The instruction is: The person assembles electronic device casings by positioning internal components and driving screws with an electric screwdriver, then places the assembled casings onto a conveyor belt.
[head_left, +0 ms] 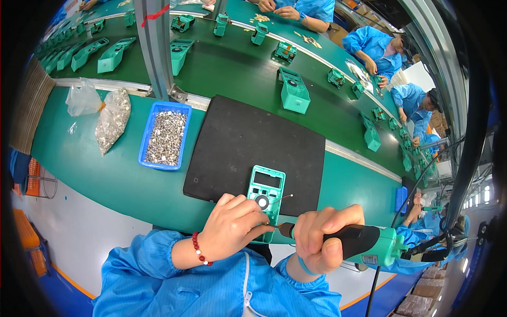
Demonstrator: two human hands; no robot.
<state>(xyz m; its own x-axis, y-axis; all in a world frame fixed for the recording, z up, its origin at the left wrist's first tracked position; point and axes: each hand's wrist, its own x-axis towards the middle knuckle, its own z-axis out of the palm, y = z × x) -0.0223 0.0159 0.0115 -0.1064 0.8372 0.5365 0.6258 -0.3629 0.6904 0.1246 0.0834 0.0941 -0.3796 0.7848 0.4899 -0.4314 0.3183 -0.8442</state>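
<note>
My right hand (322, 235) is wrapped round a green and black electric screwdriver (364, 240), held almost level with its bit pointing left. My left hand (235, 219) is closed in a pinch at the bit's tip; whatever small thing its fingers hold is hidden. Just beyond them lies a green plastic housing (274, 212), open side up, with a rectangular window and a round dark-centred disc. A thin wire with a small white plug sticks out to its right. The housing's near end lies partly under my hands, its upper part on a black mat (227, 148).
A blue tray (158, 166) of small metal parts stands left of the mat, beside a tied clear bag (112, 119) of parts. Behind runs a green belt (227, 68) carrying several housings (294, 98). A metal post (154, 53) rises at the belt's edge. Co-workers sit across it.
</note>
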